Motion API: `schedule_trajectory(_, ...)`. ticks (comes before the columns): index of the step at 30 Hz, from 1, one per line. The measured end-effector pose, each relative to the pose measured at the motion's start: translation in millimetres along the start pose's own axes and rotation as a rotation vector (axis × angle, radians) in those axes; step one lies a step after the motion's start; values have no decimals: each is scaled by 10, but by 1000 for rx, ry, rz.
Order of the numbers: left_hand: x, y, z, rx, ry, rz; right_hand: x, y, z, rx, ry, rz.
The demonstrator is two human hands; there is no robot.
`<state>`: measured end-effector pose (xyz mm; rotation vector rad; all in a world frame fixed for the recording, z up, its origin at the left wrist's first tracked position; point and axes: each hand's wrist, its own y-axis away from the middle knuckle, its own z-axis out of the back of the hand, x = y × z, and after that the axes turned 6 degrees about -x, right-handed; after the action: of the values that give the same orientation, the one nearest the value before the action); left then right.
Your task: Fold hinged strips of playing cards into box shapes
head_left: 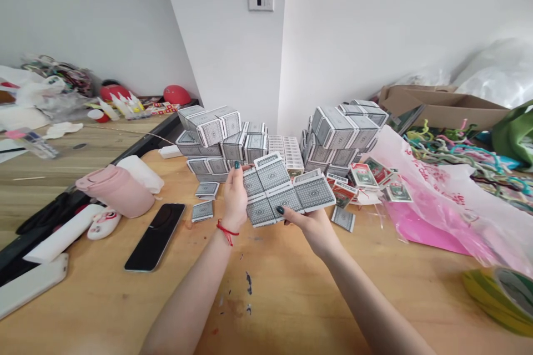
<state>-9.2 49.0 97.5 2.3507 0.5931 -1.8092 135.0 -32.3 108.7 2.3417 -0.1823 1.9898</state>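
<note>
A flat panel of joined playing cards [266, 188], grey-patterned on their backs, is held up over the table between both hands. My left hand [236, 197] grips its left edge, thumb on top. My right hand [310, 227] grips the lower right part, its thumb pressed on the card faces and the fingers hidden underneath. Behind the panel stand a left stack of folded card blocks [214, 127] and a right stack [343, 127]. Between them lies a block with white card edges [293, 150]. Loose folded cards [202, 211] rest left of my left hand.
On the left are a black phone [155, 237], a pink tumbler [119, 191] and a white roll [62, 233]. Card boxes [364, 176], a pink plastic bag [441, 199] and a yellow tape roll [478, 294] lie right. A cardboard box [441, 108] stands farther back.
</note>
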Motion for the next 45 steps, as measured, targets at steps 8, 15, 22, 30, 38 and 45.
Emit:
schedule_trajectory(8, -53, 74, -49, -7, -16, -14, -40, 29, -39, 7, -2, -26)
schedule_trajectory(15, -118, -45, 64, 20, -23, -72, -24, -105, 100, 79, -244, -121)
schedule_trajectory(22, -182, -79, 104, 157, -96, -51, 89, -237, 438, -54, -14, 44)
schedule_trajectory(30, -123, 157, -66, 429, -152, -52, 80, -200, 334, 119, 57, 0)
schedule_trajectory(38, -128, 189, -78, 555, -233, -134, 62, -210, 367, 133, 84, -58)
schedule_trajectory(45, -145, 209, -79, 573, -282, -121, 98, -156, 367, 167, -3, -18)
